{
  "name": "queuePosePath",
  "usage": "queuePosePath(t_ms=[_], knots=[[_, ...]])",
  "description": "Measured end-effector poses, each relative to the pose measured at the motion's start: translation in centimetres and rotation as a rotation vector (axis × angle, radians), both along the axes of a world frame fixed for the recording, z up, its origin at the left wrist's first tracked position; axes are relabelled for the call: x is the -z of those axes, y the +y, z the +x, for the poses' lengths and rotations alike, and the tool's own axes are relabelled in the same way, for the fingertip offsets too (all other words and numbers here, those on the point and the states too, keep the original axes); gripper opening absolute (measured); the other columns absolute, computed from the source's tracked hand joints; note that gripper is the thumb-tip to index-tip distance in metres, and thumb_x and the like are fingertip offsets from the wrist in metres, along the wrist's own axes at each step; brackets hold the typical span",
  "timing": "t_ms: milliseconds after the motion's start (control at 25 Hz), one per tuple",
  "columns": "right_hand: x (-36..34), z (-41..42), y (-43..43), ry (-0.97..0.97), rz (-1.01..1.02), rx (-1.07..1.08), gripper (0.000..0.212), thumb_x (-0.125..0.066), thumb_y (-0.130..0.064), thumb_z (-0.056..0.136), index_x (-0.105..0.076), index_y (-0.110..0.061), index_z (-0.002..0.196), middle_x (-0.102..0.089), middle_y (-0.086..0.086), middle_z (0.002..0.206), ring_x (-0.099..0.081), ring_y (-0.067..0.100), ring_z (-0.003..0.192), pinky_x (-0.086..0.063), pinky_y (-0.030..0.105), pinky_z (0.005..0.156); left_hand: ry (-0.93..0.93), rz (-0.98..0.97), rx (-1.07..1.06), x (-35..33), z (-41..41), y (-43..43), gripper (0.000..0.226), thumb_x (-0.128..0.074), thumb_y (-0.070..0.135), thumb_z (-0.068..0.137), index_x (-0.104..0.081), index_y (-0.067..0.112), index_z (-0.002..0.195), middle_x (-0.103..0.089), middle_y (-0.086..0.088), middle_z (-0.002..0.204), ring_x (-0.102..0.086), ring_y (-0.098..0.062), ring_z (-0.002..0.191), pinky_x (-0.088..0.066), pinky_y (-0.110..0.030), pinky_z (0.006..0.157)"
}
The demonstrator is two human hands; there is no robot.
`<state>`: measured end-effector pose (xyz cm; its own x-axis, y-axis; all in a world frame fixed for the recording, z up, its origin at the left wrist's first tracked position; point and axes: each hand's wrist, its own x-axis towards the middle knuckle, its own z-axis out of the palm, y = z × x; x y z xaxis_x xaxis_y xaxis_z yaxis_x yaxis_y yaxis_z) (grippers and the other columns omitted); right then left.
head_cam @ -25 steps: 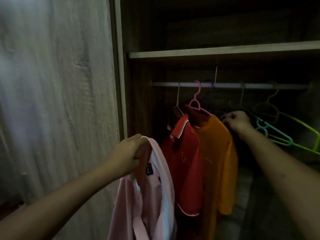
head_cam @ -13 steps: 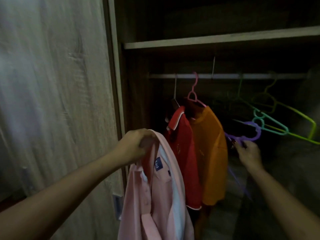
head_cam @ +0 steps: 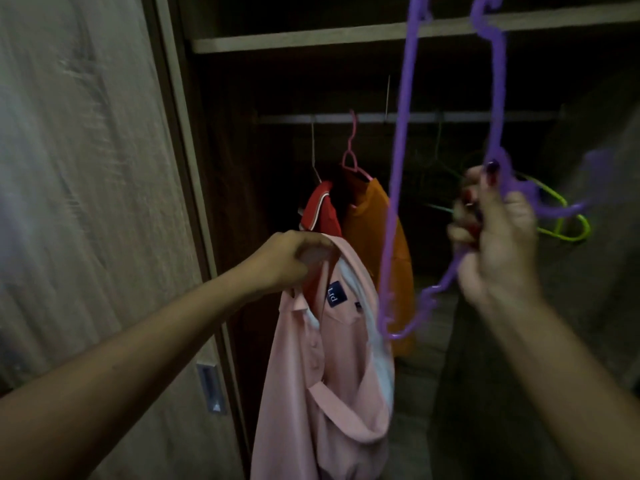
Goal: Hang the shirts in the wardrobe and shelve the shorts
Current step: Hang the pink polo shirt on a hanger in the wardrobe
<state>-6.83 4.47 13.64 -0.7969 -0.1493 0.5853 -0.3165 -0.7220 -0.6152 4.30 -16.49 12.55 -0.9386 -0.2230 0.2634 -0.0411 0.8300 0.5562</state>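
Dim wardrobe interior point(head_cam: 346, 81) fills my view, its wood-grain sliding door point(head_cam: 86, 168) on the left with a metal recessed handle point(head_cam: 211, 388) low down; a shelf point(head_cam: 294, 41) runs above a hanging rail point(head_cam: 415, 117). My left hand point(head_cam: 294, 259) is closed tight, pinching the collar of a pink polo shirt point(head_cam: 332, 375), which dangles in front of the open wardrobe, unhung; a navy label point(head_cam: 336, 294) inside its neck reads "Ltd". My right hand point(head_cam: 498, 233) is curled around a purple plastic hanger point(head_cam: 394, 188), gripping it near the hook, the frame tipped up so one arm reaches past the top edge. Two shirts hang on the rail: a red polo shirt point(head_cam: 320, 213) on a thin wire hanger, and an orange shirt point(head_cam: 377, 233) on a pink hanger point(head_cam: 351, 157). Behind my right hand I see a yellow-green hanger point(head_cam: 568, 230); others there are too dark to count.
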Motion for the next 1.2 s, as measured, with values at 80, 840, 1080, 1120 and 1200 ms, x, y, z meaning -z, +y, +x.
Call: queuePosePath(t_ms=[80, 840, 1080, 1120, 1200], knots=[[1.8, 1.4, -2.7, -0.018, 0.065, -0.032, 0.016, -0.052, -0.016, 0.092, -0.061, -0.021, 0.079, -0.050, -0.010, 0.054, -0.041, -0.001, 0.046, -0.028, 0.011, 0.038, 0.017, 0.084, 0.051, -0.5, 0.3, 0.4, 0.056, -0.049, -0.013, 0.080, -0.060, 0.023, 0.121, -0.058, 0.010, 0.108, -0.059, -0.001, 0.088, -0.052, -0.009, 0.061], [6.8, -2.0, -0.7, 0.932, 1.424, 0.367, 0.032, -0.051, -0.046, 0.087, -0.053, -0.019, 0.071, -0.059, 0.003, 0.072, -0.056, 0.020, 0.068, -0.046, 0.041, 0.063, -0.131, -0.119, 0.237, 0.0, 1.5, 0.0, 0.062, -0.053, -0.004, 0.065, -0.067, 0.026, 0.117, -0.071, 0.005, 0.112, -0.068, -0.007, 0.095, -0.058, -0.032, 0.082], [3.9, -2.6, 0.4, 0.812, 1.237, 0.311, 0.040, -0.062, -0.021, 0.087, -0.043, -0.019, 0.053, -0.045, 0.007, 0.051, -0.037, 0.007, 0.048, -0.029, 0.026, 0.052, 0.007, -0.074, 0.308, 0.8, 1.4, -1.7, 0.047, -0.055, 0.040, 0.090, -0.048, 0.029, 0.136, -0.059, 0.007, 0.130, -0.055, -0.003, 0.119, -0.044, -0.025, 0.102], [3.5, -2.4, 0.6, 0.803, 1.222, 0.296, 0.038, -0.062, -0.020, 0.088, -0.046, -0.012, 0.054, -0.048, 0.015, 0.054, -0.037, 0.006, 0.049, -0.030, 0.025, 0.051, 0.026, -0.150, 0.256, 1.1, 1.4, -2.1, 0.047, -0.051, 0.050, 0.089, -0.053, 0.028, 0.131, -0.064, 0.006, 0.122, -0.059, -0.003, 0.111, -0.048, -0.025, 0.097], [3.1, -1.8, 0.9, 0.806, 1.207, 0.302, 0.034, -0.060, -0.020, 0.089, -0.052, -0.005, 0.059, -0.052, 0.016, 0.057, -0.040, 0.007, 0.050, -0.031, 0.021, 0.050, 0.032, -0.227, 0.204, 2.1, 1.4, -2.2, 0.045, -0.047, 0.060, 0.087, -0.066, 0.020, 0.094, -0.068, 0.003, 0.085, -0.061, -0.004, 0.075, -0.051, -0.027, 0.070]])
